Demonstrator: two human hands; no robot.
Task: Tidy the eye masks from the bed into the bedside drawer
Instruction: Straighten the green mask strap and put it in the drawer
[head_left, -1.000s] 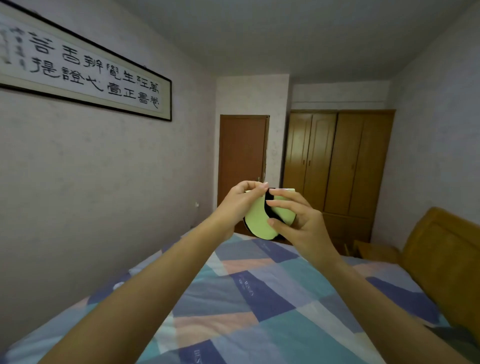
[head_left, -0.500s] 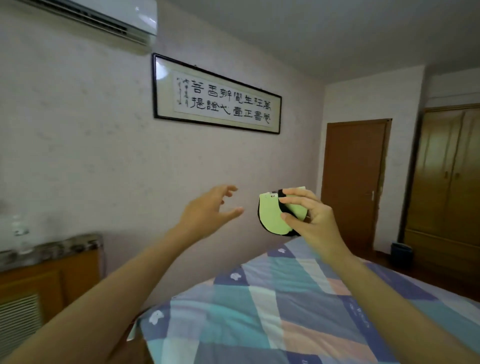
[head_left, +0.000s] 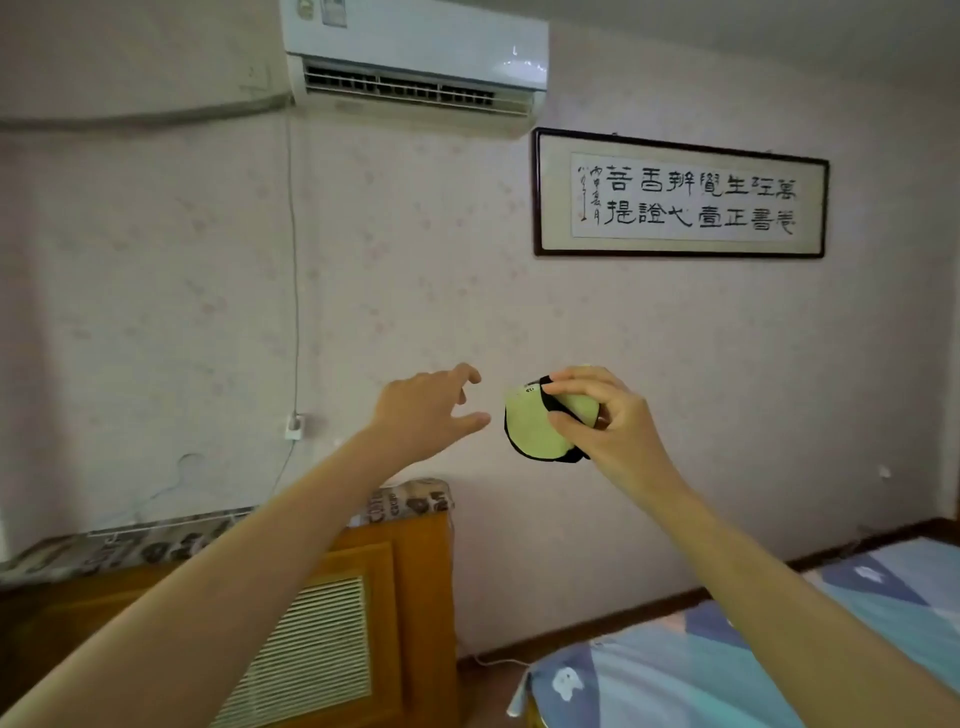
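Observation:
My right hand (head_left: 610, 421) holds a folded pale green eye mask (head_left: 535, 423) with black edging and a black strap, fingers curled round it, in mid air in front of the wall. My left hand (head_left: 426, 410) is stretched out just left of the mask, fingers loosely spread, holding nothing. A corner of the bed (head_left: 727, 670) with its blue patchwork cover shows at the lower right. No bedside drawer is in view.
A wooden cabinet (head_left: 395, 597) with a slatted vent panel and a patterned cloth on top stands at the lower left against the wall. An air conditioner (head_left: 415, 57) and a framed calligraphy panel (head_left: 680, 195) hang on the wall. A cable runs down to a socket (head_left: 294, 427).
My view has swung left from the door and wardrobe to the wall and wooden cabinet. My left hand let go of the mask and opened; my right hand kept the mask.

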